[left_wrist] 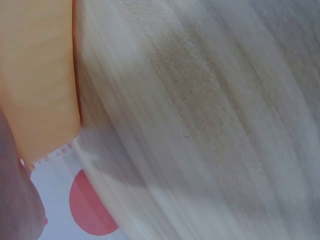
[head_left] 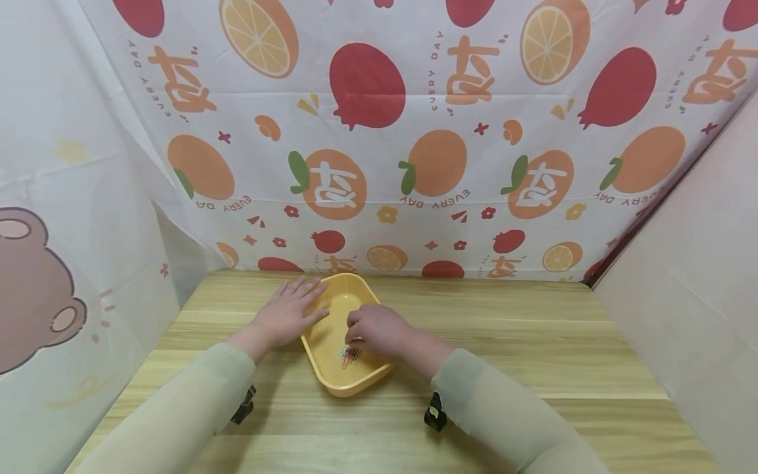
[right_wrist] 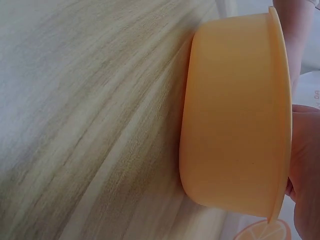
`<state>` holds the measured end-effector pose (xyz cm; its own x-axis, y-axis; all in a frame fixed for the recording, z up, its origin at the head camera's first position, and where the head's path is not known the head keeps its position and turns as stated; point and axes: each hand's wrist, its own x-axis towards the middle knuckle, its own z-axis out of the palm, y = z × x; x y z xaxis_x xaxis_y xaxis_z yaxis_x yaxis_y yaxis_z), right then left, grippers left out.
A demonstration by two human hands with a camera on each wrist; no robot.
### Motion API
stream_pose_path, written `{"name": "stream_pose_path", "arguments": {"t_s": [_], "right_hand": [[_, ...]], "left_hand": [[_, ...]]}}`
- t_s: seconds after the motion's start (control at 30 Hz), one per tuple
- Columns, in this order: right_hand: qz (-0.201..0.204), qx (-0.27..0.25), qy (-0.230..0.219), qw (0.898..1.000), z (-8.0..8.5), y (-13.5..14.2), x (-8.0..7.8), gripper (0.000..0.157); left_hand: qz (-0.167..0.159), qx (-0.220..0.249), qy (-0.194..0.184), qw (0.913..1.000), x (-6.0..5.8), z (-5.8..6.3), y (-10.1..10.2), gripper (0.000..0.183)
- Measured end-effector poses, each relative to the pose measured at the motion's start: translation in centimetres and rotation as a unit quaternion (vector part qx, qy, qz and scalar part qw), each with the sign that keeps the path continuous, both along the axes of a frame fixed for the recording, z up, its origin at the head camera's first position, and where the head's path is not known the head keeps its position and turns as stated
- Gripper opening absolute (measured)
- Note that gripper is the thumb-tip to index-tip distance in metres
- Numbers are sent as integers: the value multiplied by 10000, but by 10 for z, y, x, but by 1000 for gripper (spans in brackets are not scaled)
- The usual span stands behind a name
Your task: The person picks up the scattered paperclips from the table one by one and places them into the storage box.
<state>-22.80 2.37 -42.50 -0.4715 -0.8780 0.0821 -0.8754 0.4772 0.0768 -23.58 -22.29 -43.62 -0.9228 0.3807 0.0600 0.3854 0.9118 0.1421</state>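
A yellow plastic basin (head_left: 337,378) rests on the wooden table, tilted a little in the head view. Inside, toward its near end, lies a small pile of coloured paper clips (head_left: 349,356). My left hand (head_left: 287,313) lies over the basin's left rim, fingers spread and thumb reaching inward. Over the right rim comes my right hand (head_left: 379,329), its fingers curled down inside the basin just beyond the clips. Its fingertips are partly hidden, and I cannot tell whether they pinch anything. The right wrist view shows the basin's outer wall (right_wrist: 235,115) side-on.
The wood-grain table (head_left: 521,368) extends on both sides of the basin. Behind it hangs a fruit-printed cloth (head_left: 379,164). Pale cloth panels stand at the left (head_left: 118,230) and right (head_left: 687,263). Each sleeve has a small black device below it near the wrist.
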Motion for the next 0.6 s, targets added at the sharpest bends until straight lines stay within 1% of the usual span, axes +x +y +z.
{"name": "stream_pose_path", "arguments": {"t_s": [0.33, 0.43, 0.6], "right_hand": [[-6, -234, 19, 9997, 6, 1, -2, 12], [-71, -306, 17, 9995, 8, 3, -2, 12], [-93, -565, -30, 9984, 11, 8, -2, 12]], "left_hand": [[-33, -148, 58, 9999, -1, 2, 0, 70], [-50, -163, 83, 9998, -1, 3, 1, 70], [-51, -269, 140, 9995, -1, 4, 0, 70]]}}
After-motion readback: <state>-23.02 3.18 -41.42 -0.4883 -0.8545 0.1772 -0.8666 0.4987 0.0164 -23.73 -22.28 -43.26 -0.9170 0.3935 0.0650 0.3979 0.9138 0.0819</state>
